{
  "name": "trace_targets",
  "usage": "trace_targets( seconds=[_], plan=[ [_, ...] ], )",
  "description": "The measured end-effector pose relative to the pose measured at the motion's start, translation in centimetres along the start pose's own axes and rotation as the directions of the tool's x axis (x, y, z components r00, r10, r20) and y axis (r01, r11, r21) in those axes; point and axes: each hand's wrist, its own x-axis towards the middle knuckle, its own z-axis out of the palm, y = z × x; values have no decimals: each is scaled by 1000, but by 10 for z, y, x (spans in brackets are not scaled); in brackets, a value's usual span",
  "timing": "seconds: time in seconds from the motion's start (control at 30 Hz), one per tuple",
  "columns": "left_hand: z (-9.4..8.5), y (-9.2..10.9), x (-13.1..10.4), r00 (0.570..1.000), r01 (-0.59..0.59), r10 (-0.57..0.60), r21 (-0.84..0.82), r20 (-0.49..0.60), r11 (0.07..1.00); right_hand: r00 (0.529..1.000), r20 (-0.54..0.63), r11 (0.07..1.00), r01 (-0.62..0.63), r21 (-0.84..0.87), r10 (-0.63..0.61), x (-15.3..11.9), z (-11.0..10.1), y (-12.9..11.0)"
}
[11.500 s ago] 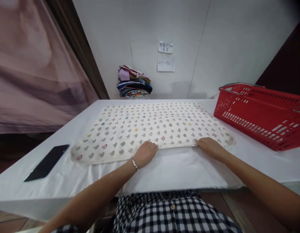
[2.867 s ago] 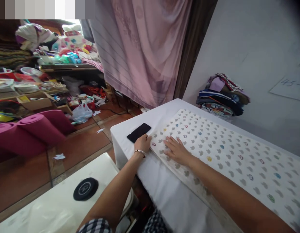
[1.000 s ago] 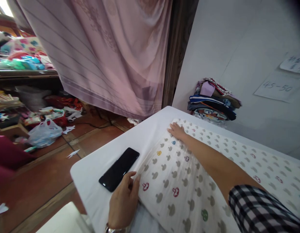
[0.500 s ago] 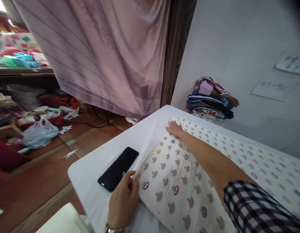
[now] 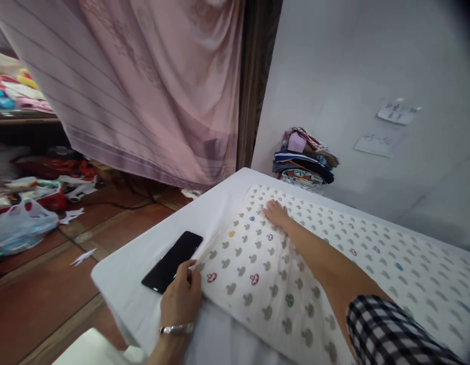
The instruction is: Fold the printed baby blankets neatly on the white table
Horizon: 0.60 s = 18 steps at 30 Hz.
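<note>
White cloth printed with grey and coloured mushroom shapes [image 5: 258, 258] lies spread over a white-covered table [image 5: 124, 253]. My left hand [image 5: 182, 294], with a metal bracelet at the wrist, pinches the cloth's near left corner between thumb and fingers. Stretched forward, my right hand [image 5: 276, 214] rests flat on the cloth near its far left end, fingers apart. A black phone [image 5: 172, 261] lies on the table just beyond my left hand, close to its fingers.
Folded clothes [image 5: 305, 159] are stacked beyond the table's far edge, by the wall. A pink curtain [image 5: 162, 91] hangs behind. On the tiled floor at left sit a plastic bag [image 5: 24, 225] and scraps. A pale seat [image 5: 92, 350] stands at the near left.
The view has turned to the right. My right hand has slid over the cloth, away from its far corner and towards me. My left hand still pinches the near corner.
</note>
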Motion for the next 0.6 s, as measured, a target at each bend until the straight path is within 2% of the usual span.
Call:
trace_targets(
  seconds=[0.1,0.23,0.4,0.6],
  plan=[
    [0,0,4,1000,1,-1,14,12,1000,999,20,999,44,2,-44,-46,3,0],
    [-1,-2,11,998,-9,8,12,64,1000,981,86,985,169,29,-171,-138,12,18],
    [-3,1,16,999,-25,25,15,35,1000,981,121,986,138,95,-149,-252,24,56],
    [-2,7,18,999,10,-12,-56,-35,998,997,49,995,61,76,-65,-365,38,109]
  ],
)
